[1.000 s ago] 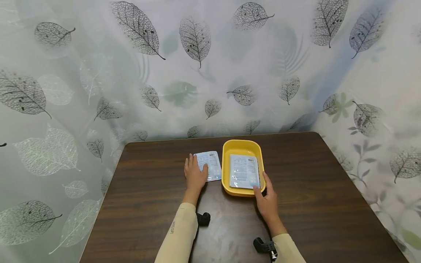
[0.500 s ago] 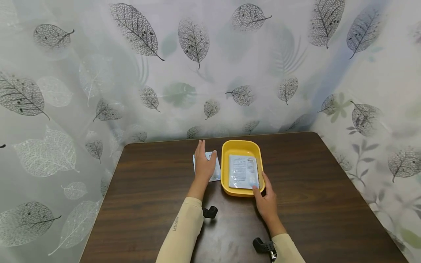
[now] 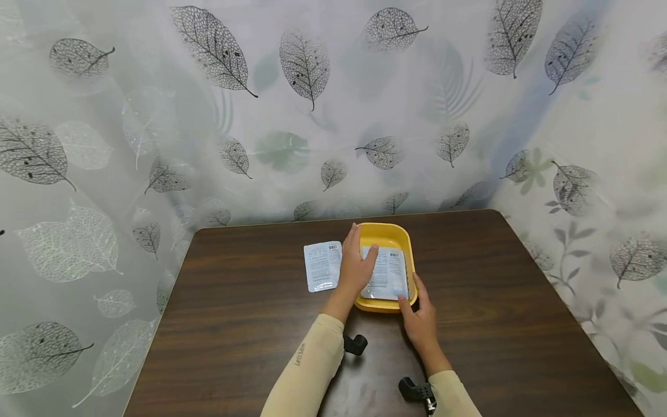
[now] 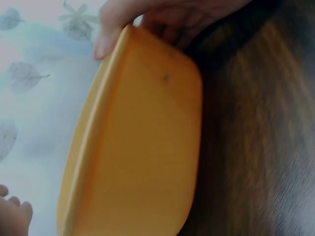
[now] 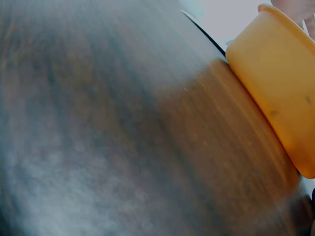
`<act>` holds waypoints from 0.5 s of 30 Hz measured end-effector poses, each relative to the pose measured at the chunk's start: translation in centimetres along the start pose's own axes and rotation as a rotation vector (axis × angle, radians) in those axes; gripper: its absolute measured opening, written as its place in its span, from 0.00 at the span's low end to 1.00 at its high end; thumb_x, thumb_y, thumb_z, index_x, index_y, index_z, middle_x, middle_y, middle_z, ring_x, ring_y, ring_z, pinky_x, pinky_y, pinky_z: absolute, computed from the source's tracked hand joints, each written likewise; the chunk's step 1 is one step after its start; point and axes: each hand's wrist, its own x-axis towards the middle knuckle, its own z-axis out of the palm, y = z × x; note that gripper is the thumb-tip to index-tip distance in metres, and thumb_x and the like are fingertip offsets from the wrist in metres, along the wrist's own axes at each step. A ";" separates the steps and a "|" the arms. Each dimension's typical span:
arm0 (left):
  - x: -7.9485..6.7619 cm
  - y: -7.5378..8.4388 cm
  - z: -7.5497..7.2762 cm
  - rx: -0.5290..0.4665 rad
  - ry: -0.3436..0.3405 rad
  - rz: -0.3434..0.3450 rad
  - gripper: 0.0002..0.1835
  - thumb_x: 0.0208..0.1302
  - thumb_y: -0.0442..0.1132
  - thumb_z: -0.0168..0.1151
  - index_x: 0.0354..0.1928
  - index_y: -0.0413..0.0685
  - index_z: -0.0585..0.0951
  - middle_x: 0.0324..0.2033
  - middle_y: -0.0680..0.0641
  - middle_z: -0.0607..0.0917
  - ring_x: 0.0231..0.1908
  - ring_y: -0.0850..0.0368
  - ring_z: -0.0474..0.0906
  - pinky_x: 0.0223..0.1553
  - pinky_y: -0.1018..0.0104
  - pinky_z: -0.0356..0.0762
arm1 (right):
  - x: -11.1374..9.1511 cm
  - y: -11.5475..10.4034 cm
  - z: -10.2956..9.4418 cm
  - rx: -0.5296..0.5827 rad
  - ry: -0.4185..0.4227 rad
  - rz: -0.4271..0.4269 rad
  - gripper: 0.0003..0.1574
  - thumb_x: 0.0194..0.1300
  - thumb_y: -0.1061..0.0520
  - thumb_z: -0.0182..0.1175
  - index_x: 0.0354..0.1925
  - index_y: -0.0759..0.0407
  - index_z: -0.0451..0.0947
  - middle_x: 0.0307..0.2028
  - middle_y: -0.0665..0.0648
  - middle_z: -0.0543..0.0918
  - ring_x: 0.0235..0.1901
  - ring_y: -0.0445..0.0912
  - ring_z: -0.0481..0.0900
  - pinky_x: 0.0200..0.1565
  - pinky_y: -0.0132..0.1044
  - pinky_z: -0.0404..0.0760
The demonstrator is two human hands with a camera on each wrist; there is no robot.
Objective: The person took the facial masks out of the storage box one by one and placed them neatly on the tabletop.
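Note:
A yellow plastic tub [image 3: 393, 231] sits near the table's back edge. Inside it lies a flat, pale foil packet [image 3: 388, 275] with fine print and a barcode. My right hand [image 3: 421, 324] grips the tub's front right rim, thumb over the edge; the left wrist view shows this right hand [image 4: 172, 14] at the far end of the yellow tub [image 4: 142, 132]. Over the tub's left rim is my left hand [image 3: 355, 269], fingers straight and thumb spread, covering part of the rim and packet. Whether it touches them I cannot tell. A similar packet [image 3: 323, 266] lies left of the tub.
The brown wooden table [image 3: 234, 324] has its back edge close behind the tub. A leaf-patterned curtain [image 3: 312, 162] hangs behind and at both sides. A black wrist camera mount [image 3: 356, 345] sticks out beside the left wrist, another mount [image 3: 414, 390] beside the right.
My left hand has left the loose packet, lifted and moved right to the tub's left rim. That packet is now fully uncovered on the table. My right hand has stayed on the tub.

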 end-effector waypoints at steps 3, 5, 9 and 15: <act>-0.2 0.1 1.2 0.004 -0.037 -0.012 0.36 0.75 0.50 0.52 0.80 0.46 0.58 0.81 0.43 0.54 0.80 0.45 0.50 0.79 0.45 0.53 | 0.1 0.1 -0.1 -0.004 -0.004 0.003 0.42 0.74 0.55 0.59 0.80 0.45 0.56 0.76 0.63 0.66 0.74 0.57 0.65 0.73 0.60 0.61; -0.3 0.0 2.0 0.003 -0.070 -0.045 0.37 0.75 0.51 0.51 0.80 0.47 0.57 0.81 0.41 0.54 0.80 0.43 0.49 0.79 0.44 0.52 | 0.1 0.1 -0.1 -0.007 -0.004 -0.001 0.42 0.74 0.56 0.59 0.80 0.46 0.56 0.75 0.64 0.66 0.74 0.59 0.65 0.73 0.61 0.61; -0.8 -0.4 3.4 0.019 -0.142 -0.142 0.37 0.75 0.55 0.51 0.81 0.55 0.57 0.81 0.41 0.52 0.81 0.41 0.48 0.77 0.41 0.54 | 0.1 0.2 -0.2 -0.009 0.004 -0.006 0.41 0.74 0.55 0.59 0.79 0.45 0.57 0.75 0.65 0.67 0.73 0.61 0.65 0.72 0.63 0.61; -1.0 -0.7 3.9 0.065 -0.193 -0.254 0.39 0.70 0.54 0.58 0.80 0.57 0.59 0.80 0.35 0.51 0.80 0.37 0.47 0.76 0.36 0.55 | 0.0 0.2 -0.1 -0.008 0.000 -0.015 0.41 0.74 0.56 0.59 0.79 0.45 0.58 0.75 0.65 0.67 0.73 0.60 0.66 0.72 0.62 0.62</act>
